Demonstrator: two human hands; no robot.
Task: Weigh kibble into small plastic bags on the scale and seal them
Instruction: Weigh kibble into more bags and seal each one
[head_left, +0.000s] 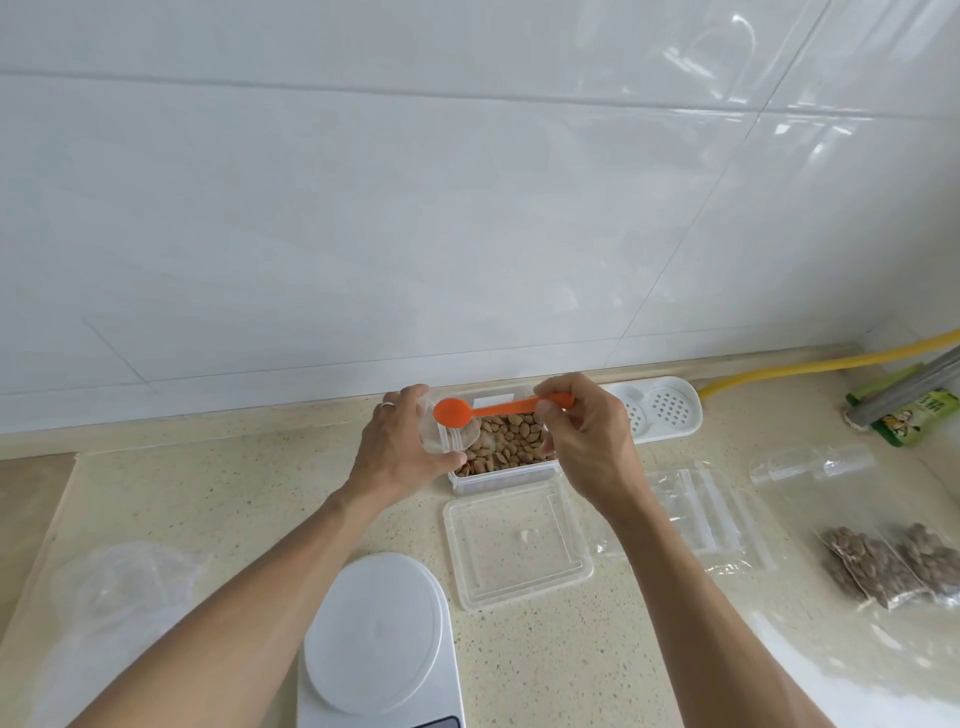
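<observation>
A clear plastic container (501, 479) of brown kibble (511, 441) stands near the wall. My left hand (400, 444) holds a small clear bag (451, 441) open at the container's left edge. My right hand (584, 436) pinches the handle of an orange spoon (467, 410), whose bowl hovers over the bag's mouth. The white scale (376, 639) sits near me with nothing on its round plate. Two filled, sealed bags of kibble (883, 564) lie at the right.
The container's clear lid (514, 545) lies in front of it. Several empty zip bags (701, 514) lie right of the lid. A white perforated tray (665, 410) stands by the wall, with a yellow hose (810, 366), a green packet (914, 415) and crumpled plastic (119, 587) at the sides.
</observation>
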